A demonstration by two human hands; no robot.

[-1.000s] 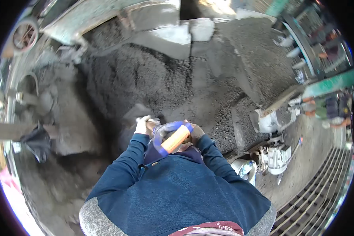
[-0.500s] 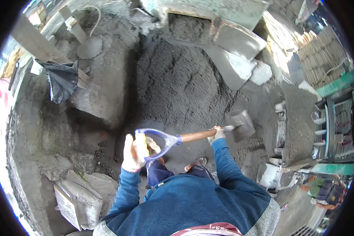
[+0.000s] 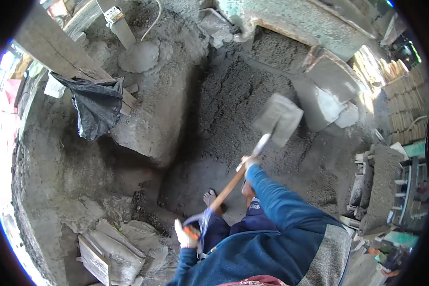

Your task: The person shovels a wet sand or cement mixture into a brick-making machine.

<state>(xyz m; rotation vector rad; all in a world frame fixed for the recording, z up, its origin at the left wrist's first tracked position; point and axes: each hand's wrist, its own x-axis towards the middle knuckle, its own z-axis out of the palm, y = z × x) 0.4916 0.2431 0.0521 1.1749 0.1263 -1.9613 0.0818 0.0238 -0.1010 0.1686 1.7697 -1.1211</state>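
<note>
A shovel reaches diagonally across the middle, its flat grey blade (image 3: pixel 280 119) over a heap of dark grey gritty material (image 3: pixel 238 97). Near the blade my right hand (image 3: pixel 250 162), in a pale glove, is wrapped round the lower part of the wooden shaft (image 3: pixel 228 189). At the other end, by my thigh, my left hand (image 3: pixel 185 234), also gloved, is on the blue D-shaped handle (image 3: pixel 206 221); its fingers are partly hidden. The blade's face looks bare and slightly blurred.
A concrete block (image 3: pixel 152 128) stands left of the heap, with a black plastic sheet (image 3: pixel 97 107) beside it. Broken slabs (image 3: pixel 112 252) lie lower left. A greenish wall (image 3: pixel 295 19) is at the top. Another person (image 3: pixel 391 260) appears lower right. My bare foot (image 3: pixel 212 198) is near the shaft.
The shovel blade has swung from the right of the heap up over it. My left hand has moved down towards my thigh, and the shaft now slopes steeply. The view has shifted.
</note>
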